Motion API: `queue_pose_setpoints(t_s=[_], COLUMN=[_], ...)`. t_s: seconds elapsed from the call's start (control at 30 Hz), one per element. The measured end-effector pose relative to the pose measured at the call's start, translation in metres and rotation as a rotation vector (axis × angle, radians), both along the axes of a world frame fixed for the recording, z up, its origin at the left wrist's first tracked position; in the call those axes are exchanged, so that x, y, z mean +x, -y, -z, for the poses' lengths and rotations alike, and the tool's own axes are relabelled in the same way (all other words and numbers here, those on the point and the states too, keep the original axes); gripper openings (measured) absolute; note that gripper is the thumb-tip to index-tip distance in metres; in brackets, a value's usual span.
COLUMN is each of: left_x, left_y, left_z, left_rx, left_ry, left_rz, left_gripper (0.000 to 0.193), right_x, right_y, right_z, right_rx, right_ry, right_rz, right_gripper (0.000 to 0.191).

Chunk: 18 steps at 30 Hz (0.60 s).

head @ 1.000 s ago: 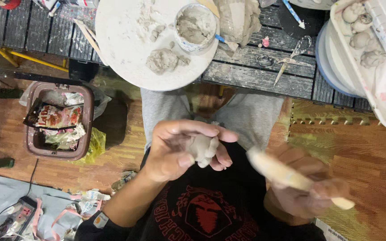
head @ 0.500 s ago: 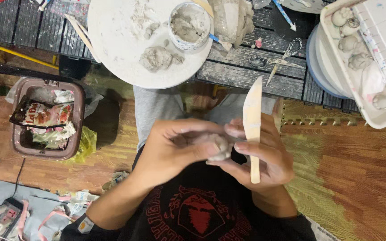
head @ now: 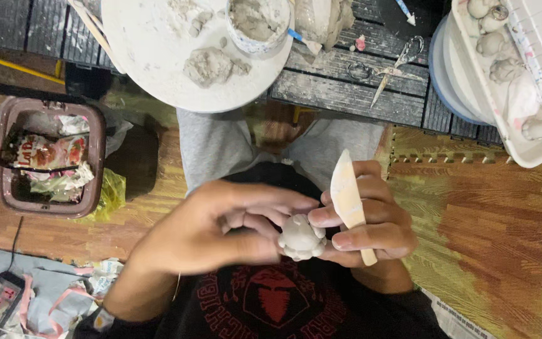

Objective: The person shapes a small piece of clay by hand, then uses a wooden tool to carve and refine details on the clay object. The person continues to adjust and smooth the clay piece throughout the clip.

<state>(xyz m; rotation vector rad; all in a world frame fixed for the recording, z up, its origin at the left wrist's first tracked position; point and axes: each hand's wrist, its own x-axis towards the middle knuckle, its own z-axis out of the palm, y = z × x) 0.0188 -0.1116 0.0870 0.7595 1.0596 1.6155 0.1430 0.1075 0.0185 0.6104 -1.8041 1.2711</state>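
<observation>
A small grey clay figure [head: 300, 236] sits between both hands over my lap. My left hand [head: 221, 226] pinches it from the left with thumb and fingers. My right hand [head: 368, 223] touches the figure with its fingertips and grips a flat pale wooden modelling tool [head: 349, 201], blade pointing up and away from me. Beyond my knees, a round white board [head: 152, 50] rests on a dark slatted table [head: 346, 94] with a lump of grey clay [head: 208, 66] and a cup of clay [head: 257, 22] on it.
A brown bin [head: 95, 135] with wrappers stands on the wooden floor at left. Scissors [head: 396, 66] lie on the table. A white tray [head: 503, 119] of small clay pieces sits on stacked plates at right. Cloth and clutter lie at lower left.
My right hand has swung in from the right with the tool and now meets the clay figure; the tool has turned upright. My left hand kept the figure throughout.
</observation>
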Motion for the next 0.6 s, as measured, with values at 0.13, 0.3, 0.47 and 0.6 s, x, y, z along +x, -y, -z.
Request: queue_pose_setpoints(t_s=[0.13,0.3,0.47,0.6], left_x=[-0.004,-0.003,0.001,0.003], left_y=[-0.011,-0.008,-0.003,-0.002], left_z=[0.028,0.032,0.02,0.017], left_rx=[0.029,0.144,0.125,0.07], left_ry=[0.155,0.353,0.221,0.203], left_rz=[0.077,0.06,-0.138,-0.185], left_gripper=[0.046,0.048,0.04,0.04], right_x=[-0.009,-0.008,0.03,0.044], right_y=[0.0,-0.009,-0.03,-0.049], right_z=[0.001,-0.006,-0.005,0.004], right_rx=[0.016,-0.016,-0.525,-0.465], right_ry=[-0.006,-0.053,0.114,0.253], right_rz=[-0.076,-0.068,-0.254,-0.321], right_gripper=[0.039,0.05,0.026,0.018])
